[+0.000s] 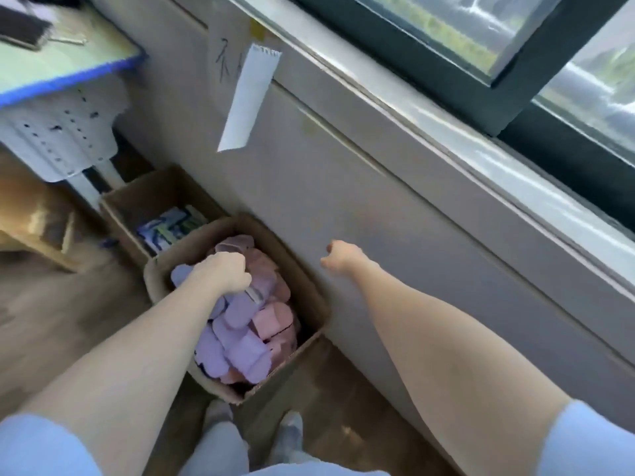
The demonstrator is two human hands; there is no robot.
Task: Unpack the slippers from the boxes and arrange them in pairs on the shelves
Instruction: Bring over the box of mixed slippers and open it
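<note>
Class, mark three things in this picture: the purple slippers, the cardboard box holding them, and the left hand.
purple slippers [237, 348]: head view, top of one slipper.
cardboard box [156, 280]: head view, left corner of its rim.
left hand [223, 273]: head view, back of the hand.

The wooden floor [62, 324] carries two open cardboard boxes along the wall panel: a near box [311, 297] and, just beside its far corner, a second box [137, 197]. The person's shoes [216, 412] stand on the floor before the near box. At upper left, a blue-edged worktop [68, 67] bears a dark flat object [20, 29].
</note>
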